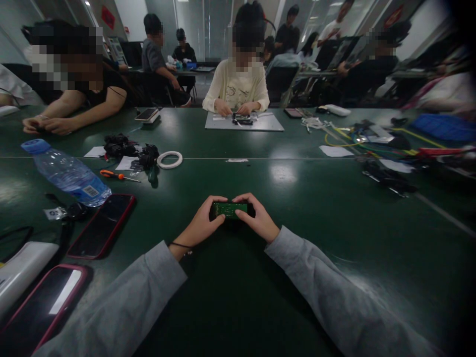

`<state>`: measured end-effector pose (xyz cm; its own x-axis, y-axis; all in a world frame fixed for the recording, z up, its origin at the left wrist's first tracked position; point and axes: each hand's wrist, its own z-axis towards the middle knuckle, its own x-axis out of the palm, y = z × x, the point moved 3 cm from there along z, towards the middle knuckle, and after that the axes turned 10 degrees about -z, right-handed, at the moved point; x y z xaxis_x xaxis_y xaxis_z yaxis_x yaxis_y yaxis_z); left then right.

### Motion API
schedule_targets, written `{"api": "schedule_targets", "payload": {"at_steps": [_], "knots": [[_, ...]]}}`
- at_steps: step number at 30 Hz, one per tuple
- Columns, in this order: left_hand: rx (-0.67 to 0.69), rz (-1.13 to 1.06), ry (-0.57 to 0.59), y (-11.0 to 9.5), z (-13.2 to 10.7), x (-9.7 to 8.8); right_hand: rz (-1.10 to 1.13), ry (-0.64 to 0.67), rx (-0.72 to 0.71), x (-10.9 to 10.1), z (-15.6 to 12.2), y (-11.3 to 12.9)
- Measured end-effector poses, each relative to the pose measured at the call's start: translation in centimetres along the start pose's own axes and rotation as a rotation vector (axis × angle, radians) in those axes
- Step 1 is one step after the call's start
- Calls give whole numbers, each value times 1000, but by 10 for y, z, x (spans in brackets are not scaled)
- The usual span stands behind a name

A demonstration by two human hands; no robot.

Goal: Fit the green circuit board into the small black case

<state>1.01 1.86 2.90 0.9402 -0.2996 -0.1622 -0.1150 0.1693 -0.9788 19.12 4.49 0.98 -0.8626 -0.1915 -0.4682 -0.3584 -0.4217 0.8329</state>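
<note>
A small green circuit board [229, 210] is held level between my two hands, over the middle of the dark green table. My left hand [207, 218] grips its left end, thumb on the upper face and fingers curled round the far edge. Around the right end my right hand [256, 217] closes the same way, its thumb resting on the face. Pale parts and traces show on the board between the thumbs. Its underside is hidden from me.
To my left are a water bottle [70, 173], a phone [102, 227], a second phone [46, 310] and an orange screwdriver [119, 175]. Beyond lie black cable bundles [121, 147] and a tape roll [169, 159]. Wires [366, 136] clutter the right. A person [238, 84] works opposite over a grey mat [219, 123].
</note>
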Motion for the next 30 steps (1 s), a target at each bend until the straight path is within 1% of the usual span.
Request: {"api": "schedule_targets", "payload": {"at_steps": [11, 19, 26, 30], "knots": [[-31, 8, -14, -4, -2, 0, -37, -15, 21, 2, -1, -4], [14, 6, -25, -2, -1, 0, -36, -30, -14, 2, 0, -1], [-23, 3, -15, -4, -3, 0, -64, -12, 27, 2, -1, -4], [-33, -6, -15, -3, -3, 0, -41, -14, 20, 2, -1, -4]]}}
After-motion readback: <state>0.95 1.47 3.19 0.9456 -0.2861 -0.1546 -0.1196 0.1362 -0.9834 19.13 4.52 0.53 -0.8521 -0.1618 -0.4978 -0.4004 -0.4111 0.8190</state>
